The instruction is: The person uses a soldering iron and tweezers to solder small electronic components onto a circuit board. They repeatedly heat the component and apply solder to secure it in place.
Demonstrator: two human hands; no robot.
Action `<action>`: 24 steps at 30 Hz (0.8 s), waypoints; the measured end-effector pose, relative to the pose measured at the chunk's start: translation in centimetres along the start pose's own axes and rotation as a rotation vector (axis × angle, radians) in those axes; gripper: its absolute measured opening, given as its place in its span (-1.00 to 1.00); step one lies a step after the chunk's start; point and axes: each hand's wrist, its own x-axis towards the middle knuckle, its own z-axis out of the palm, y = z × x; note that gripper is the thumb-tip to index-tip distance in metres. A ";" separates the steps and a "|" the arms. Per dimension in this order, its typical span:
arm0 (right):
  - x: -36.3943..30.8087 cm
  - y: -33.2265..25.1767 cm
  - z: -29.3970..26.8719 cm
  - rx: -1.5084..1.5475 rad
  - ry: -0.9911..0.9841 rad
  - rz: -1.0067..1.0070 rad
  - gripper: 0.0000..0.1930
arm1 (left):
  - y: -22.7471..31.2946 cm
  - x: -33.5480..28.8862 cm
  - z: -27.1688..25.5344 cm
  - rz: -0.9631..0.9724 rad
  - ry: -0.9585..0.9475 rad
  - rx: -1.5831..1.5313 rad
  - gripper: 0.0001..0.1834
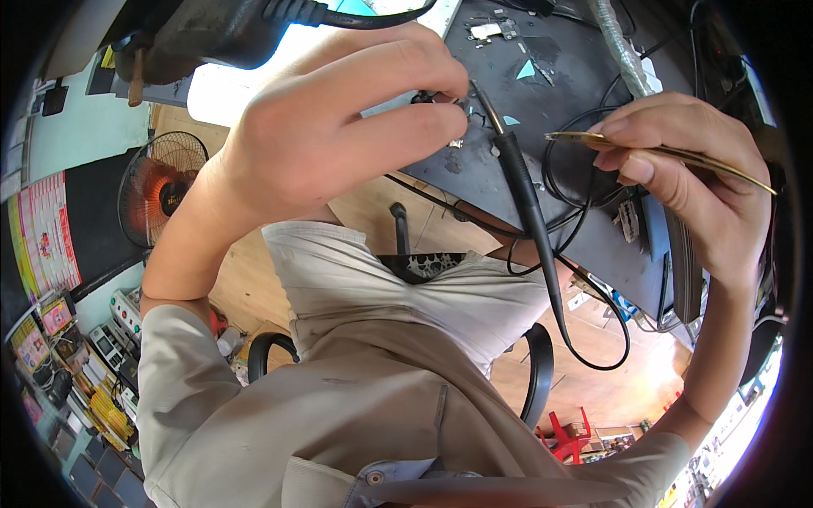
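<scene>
In the head view, we see our right hand (707,169) gripping a pair of slim gold-coloured metal tweezers (580,136) between thumb and fingers, its tips above the dark grey tabletop (584,85). Our left hand (330,135) is curled near a small dark part (421,97), and we cannot tell whether it pinches it. Between our hands, a black-handled soldering iron with a metal tip (522,182) lies across the table edge, touching neither.

Tweezers (576,136) gold; soldering iron (527,188) blk; tabletop (584,72) dk gry; shirt (356,398) khaki.
</scene>
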 end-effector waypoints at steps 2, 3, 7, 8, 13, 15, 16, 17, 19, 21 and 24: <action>0.8 0.7 0.4 0.156 0.002 -0.030 -0.78 | -0.2 0.2 0.1 -0.012 -0.008 0.009 -0.59; 0.9 0.8 0.3 0.046 -0.006 0.010 -0.78 | -0.3 0.2 0.1 -0.019 -0.013 0.014 -0.58; 2.0 1.9 -0.1 0.022 -0.059 -0.015 -0.78 | -0.2 0.5 -0.5 -0.077 -0.061 0.087 -0.78; 2.3 2.3 -0.1 0.013 -0.071 -0.036 -0.77 | -0.8 0.4 -0.5 -0.051 -0.067 0.092 -0.81; 2.5 2.4 0.5 0.006 -0.021 -0.003 -0.77 | -3.0 1.0 -1.0 0.109 -0.102 0.061 -0.78; 2.5 2.2 0.9 0.016 0.025 0.017 -0.77 | -4.2 0.7 -0.2 0.251 0.001 0.178 -0.76; 2.6 2.2 0.9 0.002 0.000 -0.009 -0.78 | -4.2 0.2 0.6 0.212 0.044 0.151 -0.76; 2.8 2.1 0.8 -0.012 -0.025 -0.035 -0.78 | -4.2 -0.5 1.5 0.173 0.088 0.124 -0.77; 3.0 2.0 0.4 -0.076 -0.076 -0.084 -0.80 | -3.5 -0.1 1.7 0.124 0.149 0.138 -0.78; 3.3 2.3 0.2 -0.146 -0.110 -0.147 -0.80 | -1.6 1.5 0.8 0.107 0.188 0.220 -0.81; 3.5 2.4 0.5 -0.176 -0.104 -0.169 -0.79 | -2.2 1.4 0.7 0.184 0.165 0.275 -0.82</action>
